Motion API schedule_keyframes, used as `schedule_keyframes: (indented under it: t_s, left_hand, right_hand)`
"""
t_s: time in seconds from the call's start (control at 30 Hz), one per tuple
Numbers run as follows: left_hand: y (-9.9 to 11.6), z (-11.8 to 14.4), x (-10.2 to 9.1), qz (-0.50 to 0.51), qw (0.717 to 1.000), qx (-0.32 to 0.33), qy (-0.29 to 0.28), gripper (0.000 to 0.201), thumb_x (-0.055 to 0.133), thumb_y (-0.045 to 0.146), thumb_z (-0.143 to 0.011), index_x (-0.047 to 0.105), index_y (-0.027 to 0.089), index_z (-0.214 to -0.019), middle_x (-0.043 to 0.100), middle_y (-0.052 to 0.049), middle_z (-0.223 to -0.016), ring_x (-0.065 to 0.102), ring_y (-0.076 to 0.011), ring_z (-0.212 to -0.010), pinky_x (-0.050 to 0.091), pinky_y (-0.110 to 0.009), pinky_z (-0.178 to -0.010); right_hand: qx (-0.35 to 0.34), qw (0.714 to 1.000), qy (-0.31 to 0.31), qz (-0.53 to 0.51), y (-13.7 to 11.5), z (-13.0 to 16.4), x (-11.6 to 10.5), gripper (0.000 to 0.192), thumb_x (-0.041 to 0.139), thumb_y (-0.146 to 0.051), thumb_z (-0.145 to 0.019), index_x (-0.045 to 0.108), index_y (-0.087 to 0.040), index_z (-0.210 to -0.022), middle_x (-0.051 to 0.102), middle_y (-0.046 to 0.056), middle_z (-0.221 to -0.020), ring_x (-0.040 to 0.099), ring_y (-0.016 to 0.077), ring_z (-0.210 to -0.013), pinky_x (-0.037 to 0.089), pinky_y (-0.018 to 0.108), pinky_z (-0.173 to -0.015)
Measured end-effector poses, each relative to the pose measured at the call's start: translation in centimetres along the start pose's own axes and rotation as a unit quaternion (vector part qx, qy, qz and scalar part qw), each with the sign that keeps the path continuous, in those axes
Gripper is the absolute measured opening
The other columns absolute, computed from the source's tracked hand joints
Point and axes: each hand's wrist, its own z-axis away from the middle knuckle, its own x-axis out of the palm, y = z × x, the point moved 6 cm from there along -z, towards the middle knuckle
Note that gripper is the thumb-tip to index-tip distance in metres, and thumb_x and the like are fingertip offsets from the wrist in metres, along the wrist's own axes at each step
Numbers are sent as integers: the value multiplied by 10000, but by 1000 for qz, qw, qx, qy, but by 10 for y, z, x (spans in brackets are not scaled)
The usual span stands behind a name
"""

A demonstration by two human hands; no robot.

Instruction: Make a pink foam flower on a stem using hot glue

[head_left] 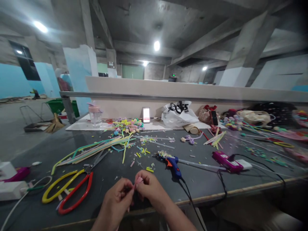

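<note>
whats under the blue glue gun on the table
The blue glue gun stands on the bare dark tabletop, nozzle beside a small heap of coloured scraps. Its black cord runs off the front edge. The spot beneath its base is covered.

My left hand (115,200) and right hand (150,189) enter from the lower edge of the head view, bare to the fingertips. No sleeve, glove, ring or watch covers either one. Both forearms are bare as far as the frame shows.

Scissors (72,189) lie left of glue gun (173,165).
</note>
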Motion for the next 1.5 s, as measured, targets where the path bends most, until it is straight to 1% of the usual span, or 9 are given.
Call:
schedule_keyframes:
  t_s: [0.1,0.23,0.3,0.37,0.47,0.6,1.0,1.2,1.5]
  left_hand:
    - [1,-1,-1,13,1000,-5,-2,274,628,430,-673,552,167,-675,474,64,-421,396,-64,-357,288,-151,-365]
    - [0,-4,0,42,998,-25,-35,279,644,425,-668,542,165,-676,502,59,-446,423,-66,-381,326,-150,-366]
    - [0,-5,-1,68,996,-28,-43,294,658,432,-654,539,165,-686,525,50,-467,456,-79,-407,371,-162,-380]
    - [-1,-7,-3,97,994,-25,-39,304,668,430,-645,529,164,-696,527,53,-460,458,-80,-406,390,-170,-384]
    - [-2,-11,-4,134,990,-25,-44,290,665,408,-654,513,166,-699,518,65,-438,439,-69,-383,380,-165,-376]
    - [0,-14,-4,125,989,-43,-62,256,658,367,-660,505,162,-666,527,63,-426,443,-61,-367,365,-162,-376]
    - [5,-13,-5,93,992,-67,-58,265,657,380,-620,501,165,-623,532,55,-404,444,-66,-338,361,-176,-365]
    - [2,-13,-4,135,988,-57,-54,309,685,402,-592,522,165,-706,531,61,-420,457,-76,-364,383,-176,-362]
    - [5,-7,-5,63,996,-53,-46,220,639,362,-659,586,149,-675,547,43,-446,494,-85,-395,428,-188,-395]
  right_hand:
    - [-22,998,-34,-54,-1,1,2,209,619,-287,-621,514,-155,-745,452,-82,-536,375,36,-411,304,158,-389]
    - [-46,992,-54,-109,0,2,1,452,637,-240,-621,482,-190,-1043,498,-65,-661,426,59,-478,362,175,-435]
    - [-53,990,-57,-117,0,2,1,547,638,-215,-618,440,-213,-1128,488,-67,-671,438,69,-500,376,181,-449]
    - [-58,991,-57,-107,-1,2,2,529,644,-198,-617,457,-210,-1111,483,-64,-677,442,72,-526,373,176,-459]
    - [-55,994,-51,-79,-2,2,3,416,655,-198,-628,507,-190,-1017,497,-49,-715,452,72,-561,373,169,-465]
    - [-43,995,-47,-76,-2,1,4,335,667,-234,-638,528,-184,-939,526,-41,-712,473,78,-563,385,171,-460]
    - [-29,994,-42,-92,-1,2,3,334,714,-281,-633,535,-165,-890,528,-52,-667,447,47,-491,393,162,-440]
    - [-32,995,-41,-82,1,0,3,288,708,-311,-648,527,-169,-822,522,-58,-642,429,41,-465,385,157,-423]
    - [-19,995,-45,-92,1,0,4,308,725,-326,-629,532,-160,-802,528,-70,-610,430,28,-413,372,153,-402]
